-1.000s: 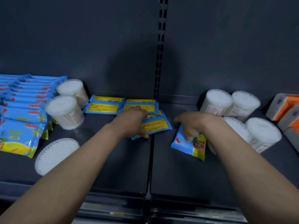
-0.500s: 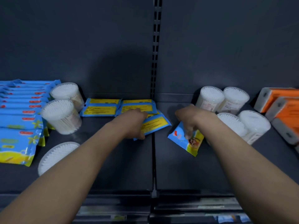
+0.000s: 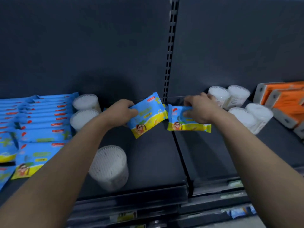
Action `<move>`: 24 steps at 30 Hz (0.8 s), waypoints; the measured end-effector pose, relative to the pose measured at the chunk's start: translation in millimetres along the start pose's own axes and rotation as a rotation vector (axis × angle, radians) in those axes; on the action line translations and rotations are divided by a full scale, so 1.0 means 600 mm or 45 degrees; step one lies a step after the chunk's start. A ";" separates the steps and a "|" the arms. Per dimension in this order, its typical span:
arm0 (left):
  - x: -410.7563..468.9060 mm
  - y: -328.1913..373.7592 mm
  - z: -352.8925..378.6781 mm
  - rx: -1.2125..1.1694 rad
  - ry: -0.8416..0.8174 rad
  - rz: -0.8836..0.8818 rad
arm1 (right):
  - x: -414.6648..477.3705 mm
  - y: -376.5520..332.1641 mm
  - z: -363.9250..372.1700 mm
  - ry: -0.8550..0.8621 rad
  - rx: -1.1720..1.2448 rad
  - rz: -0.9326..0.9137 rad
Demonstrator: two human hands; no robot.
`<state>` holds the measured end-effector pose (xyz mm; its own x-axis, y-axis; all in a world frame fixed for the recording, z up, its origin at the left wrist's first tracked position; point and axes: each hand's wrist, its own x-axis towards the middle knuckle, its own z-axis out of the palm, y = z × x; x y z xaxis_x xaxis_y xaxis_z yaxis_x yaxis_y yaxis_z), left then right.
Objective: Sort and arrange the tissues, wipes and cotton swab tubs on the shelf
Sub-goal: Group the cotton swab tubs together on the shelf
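My left hand (image 3: 120, 112) grips a blue and yellow wipes pack (image 3: 148, 115), lifted and tilted over the middle of the dark shelf (image 3: 153, 158). Just right of the shelf seam, my right hand (image 3: 199, 109) holds a second wipes pack (image 3: 181, 122) by its top edge. Rows of the same wipes packs (image 3: 37, 124) lie at the left. Two cotton swab tubs (image 3: 83, 111) stand beside those rows, and a third swab tub (image 3: 109, 167) stands near the front edge. Several more swab tubs (image 3: 243, 109) cluster at the right.
Orange and white tissue packs (image 3: 283, 102) are stacked at the far right. A slotted upright (image 3: 170, 46) divides the dark back panel. Price label strips (image 3: 233, 185) run along the shelf's front edge.
Both hands have lifted their wipes packs off the shelf and turned them face up. The view has shifted to the right and closer.
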<state>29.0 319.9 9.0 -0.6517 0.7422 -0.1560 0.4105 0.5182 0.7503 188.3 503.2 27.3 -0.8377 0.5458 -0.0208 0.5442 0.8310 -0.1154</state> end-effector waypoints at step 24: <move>-0.142 -0.055 -0.115 0.036 0.555 0.030 | -0.016 -0.149 -0.042 0.212 0.451 -0.327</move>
<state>26.8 210.0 41.9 -0.8478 0.5083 0.1510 0.4418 0.5196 0.7313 148.8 426.1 63.1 -0.9087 0.3613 0.2094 0.2467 0.8691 -0.4287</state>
